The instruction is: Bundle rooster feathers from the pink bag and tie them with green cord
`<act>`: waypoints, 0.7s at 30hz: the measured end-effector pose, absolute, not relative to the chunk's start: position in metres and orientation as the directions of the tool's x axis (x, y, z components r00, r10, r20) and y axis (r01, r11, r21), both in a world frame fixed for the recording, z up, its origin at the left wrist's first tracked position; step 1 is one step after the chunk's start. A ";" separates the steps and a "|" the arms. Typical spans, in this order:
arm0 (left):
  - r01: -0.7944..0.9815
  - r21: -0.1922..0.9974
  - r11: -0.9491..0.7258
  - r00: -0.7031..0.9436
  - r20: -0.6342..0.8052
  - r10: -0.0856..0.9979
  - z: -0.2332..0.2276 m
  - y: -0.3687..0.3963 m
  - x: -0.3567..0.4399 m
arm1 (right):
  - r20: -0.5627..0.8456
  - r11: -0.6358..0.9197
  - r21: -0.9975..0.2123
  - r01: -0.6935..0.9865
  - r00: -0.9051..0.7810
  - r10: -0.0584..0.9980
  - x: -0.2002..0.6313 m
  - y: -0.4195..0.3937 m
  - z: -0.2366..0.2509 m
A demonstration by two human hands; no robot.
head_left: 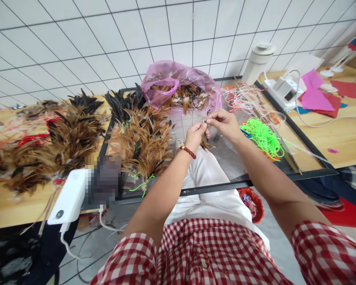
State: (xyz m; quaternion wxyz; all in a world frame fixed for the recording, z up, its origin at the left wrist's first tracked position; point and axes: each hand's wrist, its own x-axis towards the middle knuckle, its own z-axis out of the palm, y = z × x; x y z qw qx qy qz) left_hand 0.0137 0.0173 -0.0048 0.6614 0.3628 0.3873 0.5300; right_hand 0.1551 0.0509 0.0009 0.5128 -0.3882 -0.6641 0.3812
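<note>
Over the glass tabletop [228, 158], my left hand [196, 135] is closed in a pinch on a small bunch of brown feathers [207, 144] whose tips hang below it. My right hand [224, 122] meets it from the right, thumb and finger pinched at the pale quill ends; the fingers hide the exact grip. Left of my hands lies a thick pile of brown and black feathers [148, 138] with green cord ends. Behind them a pink plastic bag [154, 95] sits open with loose feathers [190, 95] inside.
Bright green cord [262, 136] and tangled white and orange strands [243, 99] lie to the right. A white bottle [258, 65] stands by the tiled wall, near a power strip [277, 95]. At left are more feathers [74, 134] and a white power bank [69, 196] with cables.
</note>
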 end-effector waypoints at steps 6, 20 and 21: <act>-0.483 0.847 0.221 0.199 -0.140 0.970 0.001 0.015 0.011 | 0.290 0.288 -0.957 -0.030 -0.140 0.947 0.159 0.053 0.005; -0.531 0.836 0.140 0.044 -0.138 0.990 0.003 0.023 0.006 | 0.307 0.306 -0.904 0.298 -0.046 0.951 0.160 0.062 -0.008; -0.558 0.822 0.117 -0.019 -0.153 0.988 0.004 0.025 0.004 | 0.311 0.293 -0.854 0.429 -0.030 0.950 0.163 0.064 -0.011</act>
